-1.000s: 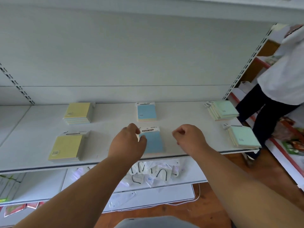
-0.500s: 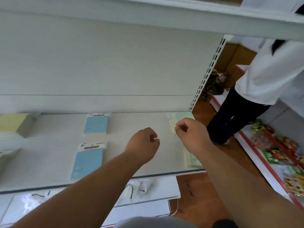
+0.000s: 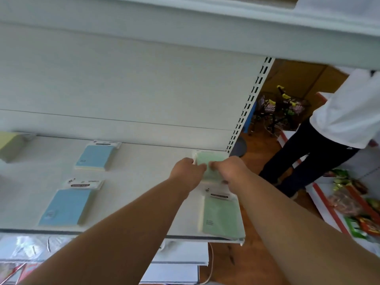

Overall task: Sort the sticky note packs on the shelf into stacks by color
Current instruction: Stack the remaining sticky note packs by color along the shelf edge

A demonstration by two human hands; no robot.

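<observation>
Both hands meet on the far green stack (image 3: 207, 159) at the right end of the white shelf (image 3: 144, 202). My left hand (image 3: 188, 170) pinches its left side and my right hand (image 3: 229, 168) covers its right side. A second green stack (image 3: 221, 217) lies nearer the front edge, under my right forearm. Two blue stacks sit to the left: the far blue stack (image 3: 94, 157) and the near blue stack (image 3: 65, 206). A yellow stack (image 3: 9, 144) shows at the left edge.
A perforated upright (image 3: 248, 108) ends the shelf on the right. Another person in a white top and dark trousers (image 3: 320, 145) stands in the aisle to the right. Lower shelves hold bagged goods (image 3: 30, 247). An upper shelf (image 3: 205, 33) overhangs.
Both hands moved from the blue stacks rightward onto the far green stack and closed on it. The view swung to the right, so the yellow stacks have mostly left the frame.
</observation>
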